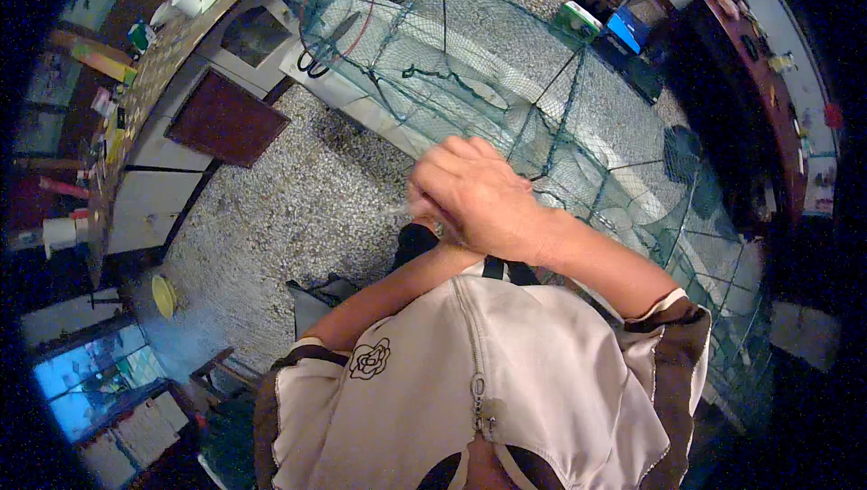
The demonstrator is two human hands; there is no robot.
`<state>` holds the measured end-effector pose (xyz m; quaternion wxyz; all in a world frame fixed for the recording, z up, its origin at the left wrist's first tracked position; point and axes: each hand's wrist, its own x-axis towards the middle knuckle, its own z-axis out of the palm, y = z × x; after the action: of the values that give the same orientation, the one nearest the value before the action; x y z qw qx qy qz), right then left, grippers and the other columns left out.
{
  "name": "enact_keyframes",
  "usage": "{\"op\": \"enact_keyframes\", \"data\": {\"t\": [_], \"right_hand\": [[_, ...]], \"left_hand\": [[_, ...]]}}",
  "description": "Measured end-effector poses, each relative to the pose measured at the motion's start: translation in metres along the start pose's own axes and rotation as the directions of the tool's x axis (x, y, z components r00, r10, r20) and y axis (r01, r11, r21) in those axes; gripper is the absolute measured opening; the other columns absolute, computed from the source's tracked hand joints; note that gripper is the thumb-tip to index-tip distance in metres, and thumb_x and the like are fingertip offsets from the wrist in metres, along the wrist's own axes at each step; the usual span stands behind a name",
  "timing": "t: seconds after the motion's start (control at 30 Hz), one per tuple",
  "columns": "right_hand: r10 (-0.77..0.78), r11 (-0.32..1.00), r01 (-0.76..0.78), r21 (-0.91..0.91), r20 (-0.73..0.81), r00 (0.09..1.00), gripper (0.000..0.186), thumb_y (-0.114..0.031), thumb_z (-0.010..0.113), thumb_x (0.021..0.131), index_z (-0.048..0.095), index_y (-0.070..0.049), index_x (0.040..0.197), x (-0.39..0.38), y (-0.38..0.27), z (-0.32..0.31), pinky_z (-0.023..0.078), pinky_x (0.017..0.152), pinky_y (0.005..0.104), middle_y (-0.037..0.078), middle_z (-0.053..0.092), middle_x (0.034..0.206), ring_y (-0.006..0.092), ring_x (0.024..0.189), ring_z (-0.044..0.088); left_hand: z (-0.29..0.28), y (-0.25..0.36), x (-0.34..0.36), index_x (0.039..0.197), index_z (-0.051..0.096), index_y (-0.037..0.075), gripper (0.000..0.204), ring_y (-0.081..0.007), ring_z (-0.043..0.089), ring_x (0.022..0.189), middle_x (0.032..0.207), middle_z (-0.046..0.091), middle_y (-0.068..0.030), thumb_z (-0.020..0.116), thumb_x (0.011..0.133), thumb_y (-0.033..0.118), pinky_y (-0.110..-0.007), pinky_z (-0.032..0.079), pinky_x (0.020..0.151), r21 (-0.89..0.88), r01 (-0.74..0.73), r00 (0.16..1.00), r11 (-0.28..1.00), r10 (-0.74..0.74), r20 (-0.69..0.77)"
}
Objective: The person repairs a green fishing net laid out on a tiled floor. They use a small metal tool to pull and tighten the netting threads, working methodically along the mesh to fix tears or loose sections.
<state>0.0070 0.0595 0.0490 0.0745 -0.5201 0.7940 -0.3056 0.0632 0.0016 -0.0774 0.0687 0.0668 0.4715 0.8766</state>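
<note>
Cream cloth with brown sleeves (677,341) is framing two bare forearms (601,260), which are meeting near the centre of the view. The right hand (479,196) is lying uppermost, its back facing the camera, its wrist extending from 4 o'clock, its knuckles pointing toward 11 o'clock and its fingers curling under. The left hand (456,253) is lying beneath, its forearm slanting in from between 7 and 8 o'clock.

Green netting (567,115) is spreading just beyond the hands, its long axis running from 11 o'clock to 4 o'clock, with a red hoop (373,4) showing at the 11 o'clock end. Black-handled scissors (314,64) are lying there over a pale surface (348,100), their blades pointing toward 1 o'clock. Speckled floor (271,196) is showing toward 9 o'clock.

The right hand is concealing most of the left, whose state one cannot tell; whether the curled right fingers are gripping anything is likewise escaping view, as is any contact with the netting. A pale streak (400,211) toward 9 o'clock from the fingers is blurring beyond recognition. The netting's 4 o'clock end is fading into the dark rim.
</note>
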Motion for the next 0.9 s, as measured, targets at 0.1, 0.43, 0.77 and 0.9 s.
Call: {"op": "enact_keyframes", "data": {"t": [0.1,0.43,0.77,0.9], "right_hand": [[0.143,0.958,-0.086,0.273,-0.194,0.971,0.01,-0.012,0.06,0.082,0.051,-0.008,0.084,0.004,0.002,-0.014,0.047,0.063,0.0325,0.005,0.057,0.077,0.0225,0.072,0.059],[0.284,0.728,0.214,0.652,-0.57,0.771,0.021,-0.016,0.051,0.091,0.049,-0.001,0.105,-0.045,0.004,-0.159,0.043,0.051,0.0228,0.006,0.055,0.076,0.0129,0.058,0.052],[0.003,0.876,0.128,0.465,-0.27,0.963,0.01,-0.006,0.057,0.082,0.054,-0.001,0.09,-0.05,0.034,-0.157,0.041,0.067,0.0282,0.01,0.052,0.091,0.018,0.08,0.051],[-0.213,0.973,0.222,-0.06,0.132,0.968,0.01,-0.004,0.063,0.072,0.056,-0.005,0.079,-0.038,0.069,-0.131,0.045,0.064,0.0379,0.009,0.053,0.075,0.029,0.077,0.055]], "left_hand": [[0.004,-0.011,0.002,0.117,0.046,0.005,0.032,-0.0213,0.049,0.109,0.114,0.05,-0.0095,0.053,0.086,0.008,-0.034,0.042,0.091,0.435,0.021,0.98,0.9,0.069,-0.188],[0.051,0.034,0.019,0.12,0.051,0.006,0.05,-0.0282,0.046,0.116,0.118,0.056,-0.0102,0.065,0.073,0.003,-0.038,0.036,0.098,0.874,-0.278,0.924,0.4,0.359,0.13],[0.028,0.049,0.01,0.095,0.055,0.004,0.013,-0.0188,0.059,0.094,0.101,0.061,-0.0104,0.047,0.094,0.014,-0.03,0.044,0.083,0.135,-0.05,0.96,0.99,0.085,-0.266],[0.023,0.049,0.006,0.097,0.049,0.004,0.014,-0.0151,0.057,0.083,0.096,0.059,-0.0102,0.041,0.096,0.016,-0.026,0.044,0.069,0.051,0.009,0.946,0.999,0.008,-0.324]]}}
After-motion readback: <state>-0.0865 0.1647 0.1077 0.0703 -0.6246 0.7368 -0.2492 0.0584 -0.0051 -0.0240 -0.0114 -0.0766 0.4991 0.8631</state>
